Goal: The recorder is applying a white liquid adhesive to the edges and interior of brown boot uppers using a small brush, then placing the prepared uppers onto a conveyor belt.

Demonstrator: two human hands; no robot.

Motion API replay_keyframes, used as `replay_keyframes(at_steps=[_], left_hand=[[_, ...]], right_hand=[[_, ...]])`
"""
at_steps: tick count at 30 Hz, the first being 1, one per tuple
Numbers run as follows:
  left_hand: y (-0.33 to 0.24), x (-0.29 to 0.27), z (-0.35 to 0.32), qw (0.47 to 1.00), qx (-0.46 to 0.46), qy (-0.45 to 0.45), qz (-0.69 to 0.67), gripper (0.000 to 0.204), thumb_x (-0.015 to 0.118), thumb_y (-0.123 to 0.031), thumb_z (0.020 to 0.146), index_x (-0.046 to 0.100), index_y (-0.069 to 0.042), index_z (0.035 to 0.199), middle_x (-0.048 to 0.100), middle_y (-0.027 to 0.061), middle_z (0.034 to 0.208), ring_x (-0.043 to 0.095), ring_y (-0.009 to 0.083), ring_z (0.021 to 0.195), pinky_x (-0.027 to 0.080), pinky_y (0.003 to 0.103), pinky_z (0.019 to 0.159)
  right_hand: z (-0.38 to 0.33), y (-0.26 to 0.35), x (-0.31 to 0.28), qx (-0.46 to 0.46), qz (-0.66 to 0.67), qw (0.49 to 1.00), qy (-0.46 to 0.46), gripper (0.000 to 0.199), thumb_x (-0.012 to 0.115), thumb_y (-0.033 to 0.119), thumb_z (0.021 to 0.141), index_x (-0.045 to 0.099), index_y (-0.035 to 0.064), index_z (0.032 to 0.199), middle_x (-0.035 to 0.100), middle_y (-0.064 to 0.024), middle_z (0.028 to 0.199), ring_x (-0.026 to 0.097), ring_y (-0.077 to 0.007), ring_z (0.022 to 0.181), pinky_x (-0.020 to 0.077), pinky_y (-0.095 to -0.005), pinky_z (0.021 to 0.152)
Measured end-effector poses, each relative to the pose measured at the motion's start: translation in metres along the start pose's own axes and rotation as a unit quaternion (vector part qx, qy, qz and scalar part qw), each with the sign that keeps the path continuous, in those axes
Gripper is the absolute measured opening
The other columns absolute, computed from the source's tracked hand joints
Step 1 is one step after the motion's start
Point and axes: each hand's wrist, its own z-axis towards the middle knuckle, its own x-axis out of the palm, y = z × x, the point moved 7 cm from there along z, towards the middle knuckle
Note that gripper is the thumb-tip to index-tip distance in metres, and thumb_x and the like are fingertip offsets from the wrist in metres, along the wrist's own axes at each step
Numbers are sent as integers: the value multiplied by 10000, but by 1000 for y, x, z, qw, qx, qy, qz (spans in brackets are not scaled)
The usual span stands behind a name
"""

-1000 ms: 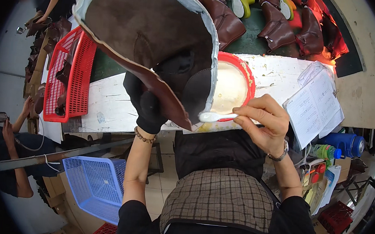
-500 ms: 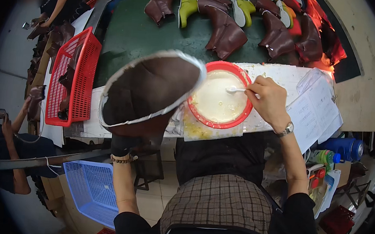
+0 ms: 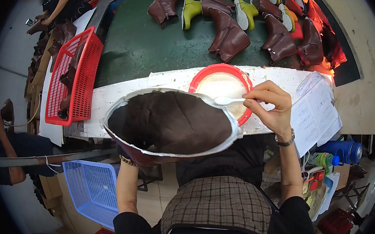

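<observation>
A: What differs from half a second ago?

B: The brown boot upper (image 3: 169, 122) is shifted toward five o'clock, its opening now hiding the seven o'clock side of the red bowl (image 3: 220, 67).

A: And the white tool (image 3: 228, 101)?

B: Formerly over the pale contents (image 3: 221, 82), its tip now lies at the opening's two o'clock rim; contact is unclear.

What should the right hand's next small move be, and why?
Perhaps ease the white tool along the pale rim of the brown boot upper: the right hand holds it with its head at that rim, though whether they touch is unclear.
</observation>
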Motion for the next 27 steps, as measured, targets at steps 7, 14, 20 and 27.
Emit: replay_keyframes(at_steps=[7,14,20,27], left_hand=[[-16,34,20,996,-37,44,-63,911,879,-61,604,455,12,1407,694,151,1103,698,193,880,571,327,790],[-25,67,21,986,-85,67,-130,912,877,-56,599,456,11,1406,696,149,1095,699,186,857,575,322,765],[-26,80,8,970,-120,105,-183,914,876,-51,595,456,10,1405,697,149,1088,700,179,837,578,319,745],[-31,71,7,951,-141,118,-248,915,874,-45,591,457,8,1403,698,147,1080,702,172,814,582,314,720]], right_hand=[[21,15,9,-65,36,997,12,176,824,13,756,782,44,924,693,-49,843,639,-132,732,464,-255,597],[24,26,3,-68,20,996,50,147,820,13,759,784,40,899,688,-47,822,643,-134,725,485,-265,609],[42,31,19,-119,24,987,107,146,820,19,757,773,36,894,688,-53,817,650,-173,717,503,-290,621],[37,21,18,-165,25,980,110,233,863,27,702,780,46,919,696,-48,862,622,-177,781,476,-301,661]])
